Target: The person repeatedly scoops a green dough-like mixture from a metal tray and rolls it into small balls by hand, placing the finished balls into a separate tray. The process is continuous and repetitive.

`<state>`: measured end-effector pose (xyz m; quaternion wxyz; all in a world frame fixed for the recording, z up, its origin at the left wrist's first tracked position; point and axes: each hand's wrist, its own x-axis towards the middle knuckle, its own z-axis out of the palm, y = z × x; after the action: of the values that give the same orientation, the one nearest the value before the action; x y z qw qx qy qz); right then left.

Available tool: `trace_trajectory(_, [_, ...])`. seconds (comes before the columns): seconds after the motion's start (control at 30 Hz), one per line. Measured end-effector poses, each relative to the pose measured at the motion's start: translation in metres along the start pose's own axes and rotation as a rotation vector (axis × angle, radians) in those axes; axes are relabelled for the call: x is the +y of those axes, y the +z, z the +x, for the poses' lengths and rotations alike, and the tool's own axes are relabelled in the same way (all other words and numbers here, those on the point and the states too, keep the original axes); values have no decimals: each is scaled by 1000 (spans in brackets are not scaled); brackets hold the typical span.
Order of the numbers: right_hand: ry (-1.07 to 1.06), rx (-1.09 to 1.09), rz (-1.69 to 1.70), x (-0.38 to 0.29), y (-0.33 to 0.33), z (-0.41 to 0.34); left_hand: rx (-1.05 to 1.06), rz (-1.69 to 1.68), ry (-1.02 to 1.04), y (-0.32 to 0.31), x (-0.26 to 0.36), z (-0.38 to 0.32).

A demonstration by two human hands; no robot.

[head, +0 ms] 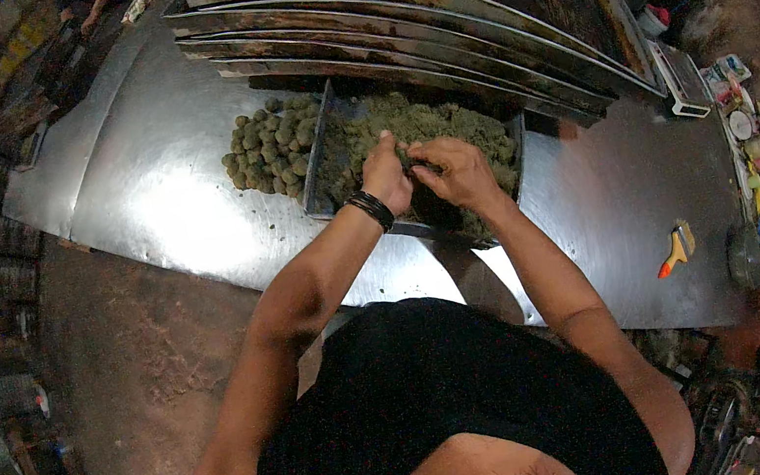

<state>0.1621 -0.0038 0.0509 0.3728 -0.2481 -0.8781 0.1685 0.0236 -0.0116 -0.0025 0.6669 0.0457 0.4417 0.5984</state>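
A dark metal tray [316, 173] lies on the steel worktop before me, filled with a crumbly greenish mixture [451, 118]. Over the tray my left hand [386, 175], with dark bands at its wrist, is raised with its thumb up. My right hand [453, 170] is beside it, fingers curled towards the left palm. A little of the greenish mixture seems to be between the two hands, but the fingers hide most of it, so I cannot tell which hand holds it. Left of the tray, rolled greenish balls [272, 143] are piled directly on the worktop.
Several long baking trays [392, 34] lean in a row behind the filled tray. On the steel worktop [591, 204] at right lies a flat brush [678, 248]. A white scale [684, 77] stands at the back right. A person's arm [103, 4] shows at the top left.
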Motion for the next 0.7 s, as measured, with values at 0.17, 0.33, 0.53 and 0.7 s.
trace_trajectory(0.17, [163, -190, -99, -7, 8, 10, -227, 536, 118, -14, 13, 3])
trace_trajectory(0.33, [677, -362, 197, 6, 0, 28, -267, 560, -45, -17, 53, -14])
trace_trajectory(0.53, [1234, 433, 941, -18, 2, 9, -468, 172, -267, -25, 77, 13])
trace_trajectory(0.7, [1245, 832, 1060, -8, 34, -23, -572, 383, -215, -15, 63, 20])
